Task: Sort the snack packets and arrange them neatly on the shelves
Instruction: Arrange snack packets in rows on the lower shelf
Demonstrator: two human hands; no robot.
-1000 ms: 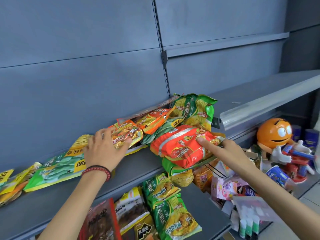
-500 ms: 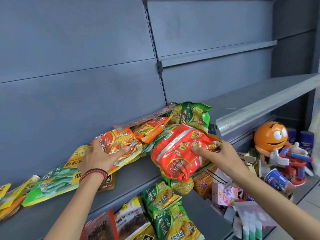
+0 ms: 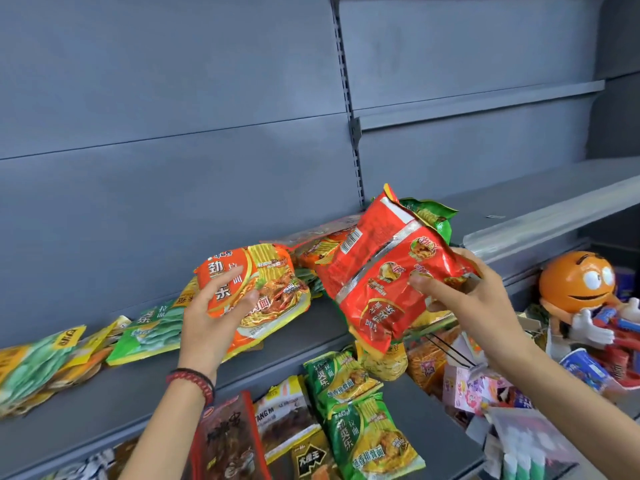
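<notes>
A tall grey metal back panel (image 3: 173,133) filled the view, and across it ran the long grey metal shelf (image 3: 104,403) that carried the work. Toward the shelf's left end lay a loose heap of green-and-yellow plastic snack packets (image 3: 152,327), overlapping and unsorted. Above the shelf's right end the large red crinkled foil noodle packet (image 3: 381,271) was held clear of the board, tilted, its seam and barcode side toward the camera. The right hand (image 3: 474,299) gripped its right edge, thumb on the near face and fingers behind. Above the shelf's middle the orange-and-yellow plastic noodle packet (image 3: 263,285) was gripped by the left hand (image 3: 207,327), thumb across its printed front. Whether its lower edge touched the shelf could not be told.

The step in hand appeared to be pulling two kinds out of the jumble. To do it well, each packet probably wanted turning print-forward. It could then be stacked with its own colour on a bare stretch of the shelf, squared to the shelf's front lip. An edge grip on slippery foil might let the red packet swing, so a fuller hold would likely be safer.
</notes>
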